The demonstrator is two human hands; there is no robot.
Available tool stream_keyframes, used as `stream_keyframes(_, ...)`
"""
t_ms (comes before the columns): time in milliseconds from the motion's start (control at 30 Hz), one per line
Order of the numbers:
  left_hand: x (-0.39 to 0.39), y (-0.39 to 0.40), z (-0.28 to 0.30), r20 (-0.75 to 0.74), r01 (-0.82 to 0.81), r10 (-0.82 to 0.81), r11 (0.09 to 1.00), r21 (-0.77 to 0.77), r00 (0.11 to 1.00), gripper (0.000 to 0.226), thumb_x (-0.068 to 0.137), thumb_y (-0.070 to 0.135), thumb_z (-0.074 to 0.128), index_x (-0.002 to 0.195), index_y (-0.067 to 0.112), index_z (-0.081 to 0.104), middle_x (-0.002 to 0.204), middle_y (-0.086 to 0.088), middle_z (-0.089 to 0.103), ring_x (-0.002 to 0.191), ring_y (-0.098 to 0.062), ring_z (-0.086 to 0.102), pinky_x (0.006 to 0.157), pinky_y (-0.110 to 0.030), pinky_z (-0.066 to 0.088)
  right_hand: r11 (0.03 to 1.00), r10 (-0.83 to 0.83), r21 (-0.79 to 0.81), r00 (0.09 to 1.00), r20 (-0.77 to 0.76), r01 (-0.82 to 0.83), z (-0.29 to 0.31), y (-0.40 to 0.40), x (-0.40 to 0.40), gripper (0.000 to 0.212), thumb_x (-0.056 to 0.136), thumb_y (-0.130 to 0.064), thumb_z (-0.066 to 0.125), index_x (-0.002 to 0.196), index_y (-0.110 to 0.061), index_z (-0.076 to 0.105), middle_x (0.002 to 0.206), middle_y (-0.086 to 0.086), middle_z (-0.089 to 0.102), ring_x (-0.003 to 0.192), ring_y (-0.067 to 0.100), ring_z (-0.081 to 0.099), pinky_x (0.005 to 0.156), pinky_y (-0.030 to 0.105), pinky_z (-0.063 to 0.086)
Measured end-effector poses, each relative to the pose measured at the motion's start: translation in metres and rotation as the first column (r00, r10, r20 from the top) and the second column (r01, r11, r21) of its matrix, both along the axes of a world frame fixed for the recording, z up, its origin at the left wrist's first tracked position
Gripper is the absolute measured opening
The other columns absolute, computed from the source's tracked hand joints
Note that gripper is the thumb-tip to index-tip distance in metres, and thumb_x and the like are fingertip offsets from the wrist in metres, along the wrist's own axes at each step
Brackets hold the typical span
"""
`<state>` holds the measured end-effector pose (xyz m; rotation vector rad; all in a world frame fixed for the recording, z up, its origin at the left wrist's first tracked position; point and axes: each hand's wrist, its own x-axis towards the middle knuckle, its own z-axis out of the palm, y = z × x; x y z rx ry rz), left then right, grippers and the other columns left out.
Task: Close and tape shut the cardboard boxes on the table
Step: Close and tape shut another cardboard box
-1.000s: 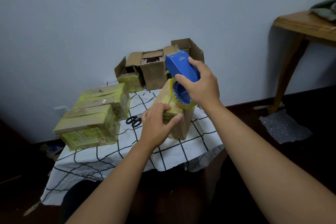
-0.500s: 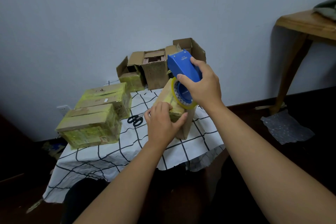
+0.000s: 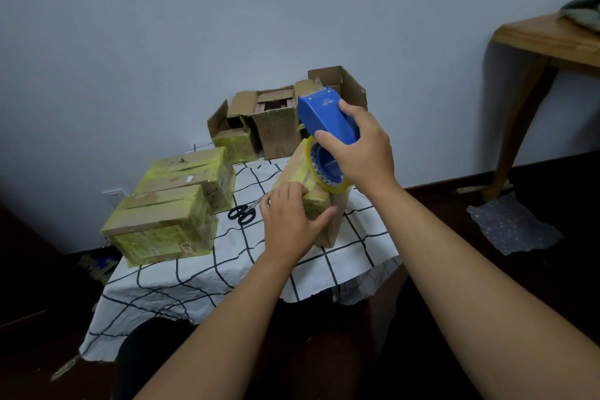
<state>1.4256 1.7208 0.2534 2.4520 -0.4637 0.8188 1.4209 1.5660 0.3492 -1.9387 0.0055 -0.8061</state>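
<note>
One tall cardboard box (image 3: 328, 221) stands near the front edge of the table (image 3: 227, 269), partly wrapped in yellowish tape. Two taped boxes (image 3: 168, 224) lie to the left, and three open boxes (image 3: 276, 130) crowd against the wall behind. The left hand (image 3: 289, 224) grips the box's near top corner, fingers over the top and thumb along the side. The right hand (image 3: 360, 146) curls around one blue tape dispenser (image 3: 328, 120), its roll touching the box top. One pair of scissors (image 3: 242, 213) lies between the boxes.
</note>
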Motion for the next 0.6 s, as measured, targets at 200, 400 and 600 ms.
stream_keyframes(200, -0.003, 0.001, 0.001, -0.005, -0.004, 0.004, 1.000, 0.028, 1.000, 0.047, 0.077, 0.060, 0.065, 0.098, 0.021, 0.051, 0.097, 0.008, 0.052, 0.099, -0.017, 0.049, 0.095, -0.049, 0.040, 1.000, 0.009, -0.001, 1.000, 0.005, -0.009, 0.000, 0.001, -0.001, 0.066, 0.083, -0.049, 0.075, 0.141, -0.030, 0.049, 0.133, -0.006, 0.054, 0.113, 0.010, 0.054, 0.089, 0.034, 0.052)
stream_keyframes(400, 0.002, 0.015, 0.001, -0.002, 0.078, -0.078, 0.995, 0.067, 0.997, 0.059, 0.076, 0.075, 0.053, 0.099, 0.021, 0.054, 0.099, 0.008, 0.053, 0.098, -0.016, 0.049, 0.090, -0.041, 0.039, 0.999, 0.016, 0.033, 1.000, 0.002, -0.016, -0.001, 0.001, -0.003, 0.065, 0.083, -0.049, 0.075, 0.141, -0.031, 0.050, 0.134, -0.008, 0.054, 0.113, 0.008, 0.052, 0.091, 0.034, 0.052)
stream_keyframes(600, 0.006, 0.023, 0.007, -0.036, 0.113, -0.110, 0.991, 0.072, 0.993, 0.056, 0.079, 0.075, 0.047, 0.098, 0.025, 0.061, 0.103, 0.011, 0.057, 0.106, -0.014, 0.050, 0.103, -0.046, 0.023, 0.999, 0.016, 0.045, 1.000, -0.006, -0.016, 0.000, 0.000, -0.003, 0.065, 0.083, -0.049, 0.075, 0.141, -0.031, 0.050, 0.134, -0.008, 0.054, 0.115, 0.009, 0.053, 0.093, 0.037, 0.052)
